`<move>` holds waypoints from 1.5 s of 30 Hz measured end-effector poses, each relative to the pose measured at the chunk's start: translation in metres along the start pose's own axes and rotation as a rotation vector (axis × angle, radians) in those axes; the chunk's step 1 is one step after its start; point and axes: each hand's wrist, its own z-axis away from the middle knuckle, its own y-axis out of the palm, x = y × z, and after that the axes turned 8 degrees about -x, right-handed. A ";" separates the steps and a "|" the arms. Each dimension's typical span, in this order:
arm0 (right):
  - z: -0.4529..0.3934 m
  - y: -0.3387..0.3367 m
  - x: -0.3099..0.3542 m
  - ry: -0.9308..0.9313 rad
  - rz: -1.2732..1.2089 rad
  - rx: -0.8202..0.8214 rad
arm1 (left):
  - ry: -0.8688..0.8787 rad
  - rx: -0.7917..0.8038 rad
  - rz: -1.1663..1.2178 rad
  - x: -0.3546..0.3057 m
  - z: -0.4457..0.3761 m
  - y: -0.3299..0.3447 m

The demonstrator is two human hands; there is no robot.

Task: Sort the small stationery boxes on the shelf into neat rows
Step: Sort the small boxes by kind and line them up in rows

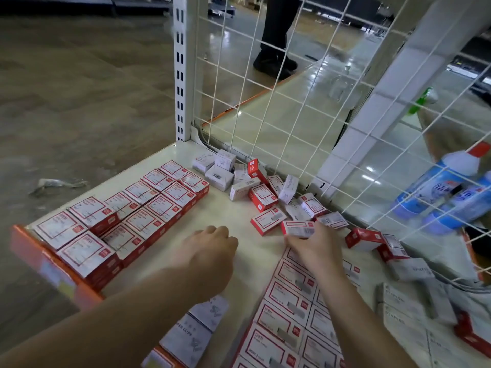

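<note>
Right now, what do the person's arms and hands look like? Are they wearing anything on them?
Both arms are bare as far as the picture shows: no sleeves, gloves or watch. The left hand and the right hand show no rings or bracelets that I can see, though the picture is a bit blurry.

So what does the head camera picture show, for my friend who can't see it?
The right hand holds a small red-and-white box over a white shelf. Neat rows of boxes lie left; a jumbled pile sits by the wire grid.
</note>
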 end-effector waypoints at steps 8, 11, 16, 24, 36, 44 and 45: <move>0.018 -0.035 0.012 -0.093 -0.003 -0.042 | -0.080 -0.027 0.085 0.016 0.004 -0.007; 0.040 -0.043 0.014 -0.167 -0.009 -0.009 | -0.116 -0.059 0.177 0.019 0.007 -0.011; 0.082 -0.045 0.021 -0.200 -0.067 0.092 | -0.163 -0.068 0.404 0.009 0.005 -0.018; 0.110 -0.038 0.027 -0.320 -0.081 0.143 | -0.173 0.119 0.561 -0.011 0.003 -0.022; 0.104 -0.049 0.005 -0.450 -0.116 0.167 | -0.249 0.287 0.701 -0.007 0.001 -0.019; 0.096 -0.052 0.005 -0.557 -0.028 0.135 | -0.296 0.309 0.807 -0.003 0.006 -0.025; 0.095 -0.053 0.004 -0.562 -0.037 0.122 | -0.311 0.287 0.828 -0.003 0.006 -0.025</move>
